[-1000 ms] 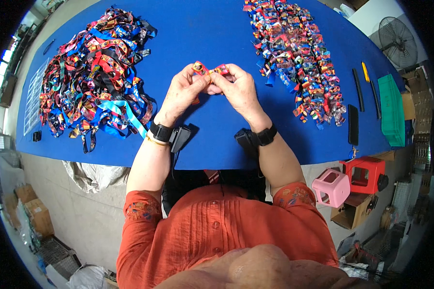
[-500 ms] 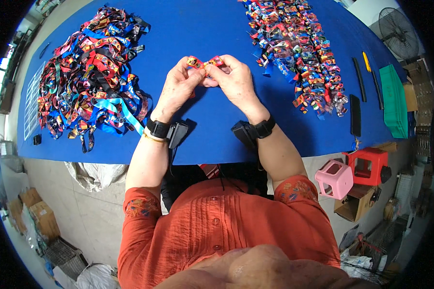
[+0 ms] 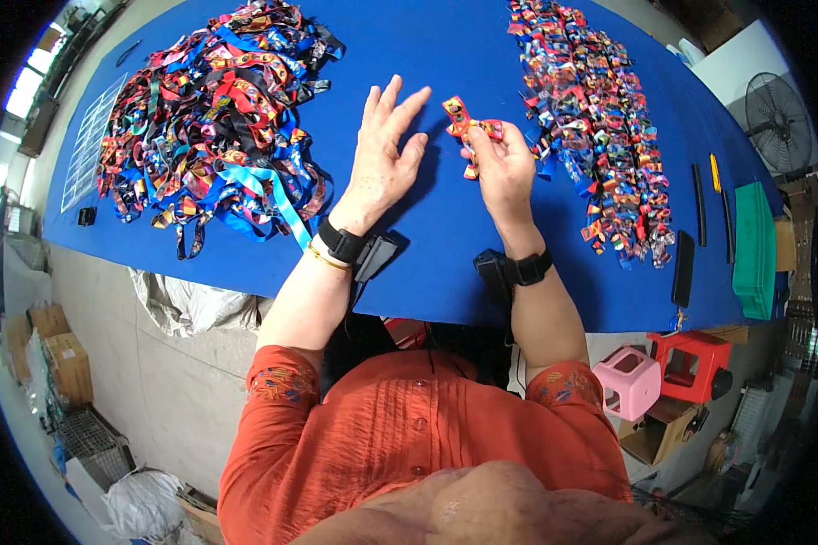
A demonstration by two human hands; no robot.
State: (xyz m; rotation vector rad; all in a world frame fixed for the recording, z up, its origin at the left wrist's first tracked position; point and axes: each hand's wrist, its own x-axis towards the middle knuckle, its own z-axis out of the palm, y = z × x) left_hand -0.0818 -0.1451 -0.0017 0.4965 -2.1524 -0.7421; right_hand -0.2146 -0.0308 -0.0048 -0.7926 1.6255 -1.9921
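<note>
A red patterned ribbon bow (image 3: 457, 113), with yellow and dark marks, is pinched between thumb and fingers of my right hand (image 3: 506, 177); its loops and a short tail stick out to the left. My left hand (image 3: 384, 168) is empty, fingers spread, over the blue tabletop (image 3: 409, 263) just left of the bow. Beyond my left hand lies a tangled heap of printed ribbon strips (image 3: 214, 118) in red, black and blue, one light-blue strip trailing out. To the right of my right hand, many similar small knotted ribbons (image 3: 600, 136) lie packed in long rows.
At the table's right side are dark bars (image 3: 683, 263), a yellow-handled tool (image 3: 715, 173) and a green plastic bin (image 3: 753, 250). A fan (image 3: 777, 123) stands beyond. Pink (image 3: 627, 381) and red stools (image 3: 691, 363) stand below the right edge. A white wire grid (image 3: 91, 150) lies far left.
Both hands held the bow together before; now my left hand has let go and opened out to the left. My right hand has carried the bow to the right.
</note>
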